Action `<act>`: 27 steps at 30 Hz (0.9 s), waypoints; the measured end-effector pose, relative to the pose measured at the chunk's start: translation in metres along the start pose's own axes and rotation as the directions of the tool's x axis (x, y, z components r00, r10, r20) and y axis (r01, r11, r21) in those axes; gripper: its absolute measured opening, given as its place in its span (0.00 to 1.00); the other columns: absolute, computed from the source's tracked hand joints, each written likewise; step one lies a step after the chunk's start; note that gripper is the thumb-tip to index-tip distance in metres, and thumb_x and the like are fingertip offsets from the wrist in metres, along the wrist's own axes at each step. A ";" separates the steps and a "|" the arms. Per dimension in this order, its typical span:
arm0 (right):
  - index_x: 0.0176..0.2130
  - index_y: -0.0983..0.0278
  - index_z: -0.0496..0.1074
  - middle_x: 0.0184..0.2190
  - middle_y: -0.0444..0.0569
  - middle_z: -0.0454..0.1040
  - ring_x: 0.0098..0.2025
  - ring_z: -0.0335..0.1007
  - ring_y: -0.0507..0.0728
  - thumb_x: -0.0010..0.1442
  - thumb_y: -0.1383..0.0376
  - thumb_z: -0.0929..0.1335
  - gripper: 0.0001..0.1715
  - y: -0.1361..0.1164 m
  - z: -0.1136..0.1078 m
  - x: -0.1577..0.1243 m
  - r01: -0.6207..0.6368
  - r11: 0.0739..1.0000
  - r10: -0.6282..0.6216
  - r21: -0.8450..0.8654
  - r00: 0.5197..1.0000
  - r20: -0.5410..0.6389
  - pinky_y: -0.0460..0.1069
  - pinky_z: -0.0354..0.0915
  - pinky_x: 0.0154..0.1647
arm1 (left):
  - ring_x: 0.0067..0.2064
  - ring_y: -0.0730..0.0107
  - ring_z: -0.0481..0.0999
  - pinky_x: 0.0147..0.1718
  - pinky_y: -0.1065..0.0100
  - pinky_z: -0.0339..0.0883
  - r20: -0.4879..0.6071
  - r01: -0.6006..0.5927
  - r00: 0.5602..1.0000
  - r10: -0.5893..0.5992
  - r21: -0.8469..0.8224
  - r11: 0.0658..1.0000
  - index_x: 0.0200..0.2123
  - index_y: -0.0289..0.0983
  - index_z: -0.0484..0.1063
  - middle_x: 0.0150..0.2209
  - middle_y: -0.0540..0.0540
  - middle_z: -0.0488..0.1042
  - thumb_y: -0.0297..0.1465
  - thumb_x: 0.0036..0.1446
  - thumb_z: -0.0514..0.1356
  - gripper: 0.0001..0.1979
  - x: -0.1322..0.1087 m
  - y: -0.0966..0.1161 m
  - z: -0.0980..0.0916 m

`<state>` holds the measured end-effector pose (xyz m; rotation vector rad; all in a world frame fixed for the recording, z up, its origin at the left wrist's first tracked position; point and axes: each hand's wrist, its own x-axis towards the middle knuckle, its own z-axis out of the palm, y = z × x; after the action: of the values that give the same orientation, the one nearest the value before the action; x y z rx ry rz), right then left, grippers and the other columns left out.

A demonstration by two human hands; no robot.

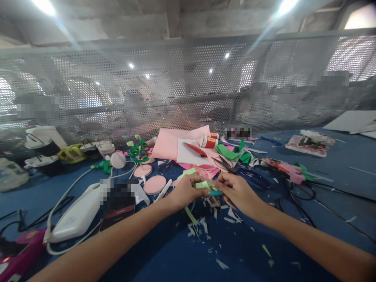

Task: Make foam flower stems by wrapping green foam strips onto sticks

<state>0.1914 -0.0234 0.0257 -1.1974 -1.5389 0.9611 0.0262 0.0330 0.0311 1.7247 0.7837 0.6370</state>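
at the lower left of the frame lies a magenta power strip (31, 250), and next to it a white power bank (78, 215) with pale cable looped around it. further right, still left of centre, pink discs (154, 184) rest on the blue tabletop (164, 256) below some curled green strips (139, 152).

just below the middle of the frame is the light green paper (202, 185), raised between the two hands. the left hand (186, 192) pinches its left part between thumb and fingers; the right hand (239, 192) has thumb and forefinger bunched on its right end, beside a teal piece (216, 193) whose nature i cannot make out. what the other right fingers touch is hidden.

the paper looks thin and nearly weightless, soft enough to bend under a fingertip, so it would likely crease or tear if pulled hard. it seems best taken lightly by its ends or edges, with flat fingertips, and i would not expect it to slip much.

behind the hands lie a pink sheet (164, 143) and, to the right, scissors (254, 178) with dark blue handles. at the right of the frame sits a red-and-white slab (307, 145).
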 end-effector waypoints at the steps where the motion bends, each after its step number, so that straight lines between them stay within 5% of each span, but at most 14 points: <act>1: 0.23 0.62 0.60 0.09 0.36 0.59 0.09 0.52 0.46 0.53 0.52 0.67 0.20 -0.001 0.000 0.000 -0.015 1.000 0.015 0.003 1.000 0.003 0.42 0.48 0.10 | 0.20 0.82 0.56 0.20 0.75 0.51 -0.033 -0.015 0.999 0.015 0.019 1.000 0.30 0.33 0.75 0.20 0.55 0.65 0.30 0.41 0.65 0.10 -0.001 0.002 0.000; 8: 0.22 0.62 0.57 0.08 0.34 0.57 0.08 0.48 0.44 0.48 0.48 0.69 0.24 -0.005 0.002 0.003 -0.124 0.984 0.111 0.126 0.988 0.107 0.41 0.42 0.08 | 0.32 0.71 0.68 0.33 0.72 0.59 -0.075 -0.204 0.972 0.222 0.197 0.959 0.30 0.33 0.75 0.29 0.48 0.73 0.29 0.44 0.63 0.07 -0.007 0.010 0.004; 13: 0.22 0.62 0.58 0.09 0.34 0.57 0.08 0.50 0.45 0.47 0.47 0.69 0.24 0.000 0.002 0.005 -0.078 0.987 0.066 0.144 0.994 0.090 0.42 0.44 0.09 | 0.27 0.75 0.61 0.25 0.73 0.54 -0.059 -0.197 0.974 0.218 0.250 0.948 0.30 0.33 0.70 0.25 0.50 0.67 0.35 0.49 0.60 0.10 -0.012 0.015 0.006; 20: 0.23 0.63 0.61 0.08 0.35 0.58 0.09 0.49 0.45 0.52 0.48 0.67 0.22 0.000 -0.001 0.002 -0.020 0.996 0.013 0.085 0.997 0.079 0.42 0.45 0.10 | 0.16 0.81 0.53 0.17 0.74 0.46 0.052 -0.154 0.988 0.148 0.129 0.980 0.30 0.35 0.65 0.14 0.57 0.55 0.45 0.58 0.48 0.20 -0.012 0.008 0.004; 27: 0.24 0.62 0.60 0.09 0.34 0.56 0.08 0.44 0.44 0.50 0.44 0.66 0.25 0.008 -0.001 0.007 -0.022 0.978 0.009 0.209 0.998 0.063 0.42 0.39 0.08 | 0.22 0.76 0.68 0.24 0.72 0.61 0.094 -0.097 0.990 0.106 -0.102 0.990 0.39 0.34 0.67 0.22 0.50 0.70 0.38 0.54 0.57 0.14 -0.008 0.012 0.008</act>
<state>0.1942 -0.0149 0.0194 -1.0396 -1.4379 1.1499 0.0297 0.0196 0.0399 1.7012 0.5896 0.6431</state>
